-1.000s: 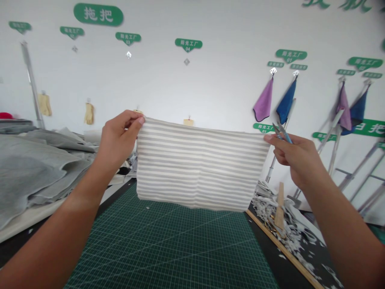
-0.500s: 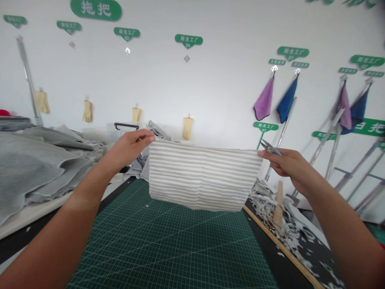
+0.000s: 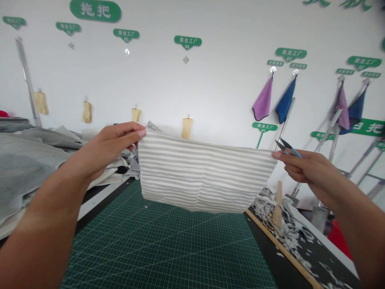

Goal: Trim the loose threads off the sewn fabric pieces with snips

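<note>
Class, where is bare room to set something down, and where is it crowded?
Mostly free: the green mat below the striped cloth; the black wedge between mat and wooden strip. Crowded: left, grey fabric pile; right, pale scraps.

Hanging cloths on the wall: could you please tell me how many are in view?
4: a purple cloth and a blue cloth right of centre; a second purple cloth and second blue cloth farther right.
</note>
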`<state>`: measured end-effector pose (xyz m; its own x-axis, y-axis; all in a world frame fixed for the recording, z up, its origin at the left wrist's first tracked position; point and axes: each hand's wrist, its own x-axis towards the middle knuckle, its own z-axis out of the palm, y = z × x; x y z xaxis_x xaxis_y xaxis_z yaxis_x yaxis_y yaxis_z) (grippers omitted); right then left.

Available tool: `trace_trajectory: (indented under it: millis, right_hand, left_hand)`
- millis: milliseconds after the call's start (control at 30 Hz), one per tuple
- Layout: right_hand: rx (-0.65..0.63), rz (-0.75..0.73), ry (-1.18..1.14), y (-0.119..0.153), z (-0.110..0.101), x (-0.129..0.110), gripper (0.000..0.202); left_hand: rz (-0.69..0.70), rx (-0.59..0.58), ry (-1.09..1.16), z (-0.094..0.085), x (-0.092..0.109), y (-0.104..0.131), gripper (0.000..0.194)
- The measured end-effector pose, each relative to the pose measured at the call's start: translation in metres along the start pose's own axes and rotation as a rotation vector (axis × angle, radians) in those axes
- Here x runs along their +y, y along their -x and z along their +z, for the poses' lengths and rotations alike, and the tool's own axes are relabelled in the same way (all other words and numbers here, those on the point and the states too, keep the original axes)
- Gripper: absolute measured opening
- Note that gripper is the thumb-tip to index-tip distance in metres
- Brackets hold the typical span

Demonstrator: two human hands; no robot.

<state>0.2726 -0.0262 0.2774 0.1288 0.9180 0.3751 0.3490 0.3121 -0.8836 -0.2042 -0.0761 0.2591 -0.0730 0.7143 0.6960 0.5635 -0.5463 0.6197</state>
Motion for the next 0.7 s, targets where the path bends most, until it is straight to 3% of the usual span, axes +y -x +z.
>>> trace_trajectory:
  millis: [100, 233, 400, 533, 700]
  right_hand:
    - [-0.040, 0.013, 0.000, 0.010, -0.001, -0.003, 0.043]
    - [-0.101, 0.077, 0.031, 0.015, 0.007, 0.016, 0.049]
    - [-0.228, 0.251, 0.087, 0.003, 0.027, 0.080, 0.047]
    - [-0.250, 0.286, 0.139, 0.004, 0.047, 0.134, 0.045]
    - [-0.234, 0.289, 0.096, 0.016, 0.064, 0.170, 0.043]
  left_hand:
    - [-0.055, -0.032, 0.050, -0.002, -0.003, 0.004, 0.032]
    - [-0.135, -0.092, 0.086, 0.010, -0.031, 0.007, 0.037]
    - [-0.268, -0.250, 0.116, 0.043, -0.083, 0.016, 0.036]
    - [-0.365, -0.352, 0.148, 0.072, -0.121, 0.033, 0.039]
    - [-0.400, -0.428, 0.162, 0.089, -0.145, 0.050, 0.041]
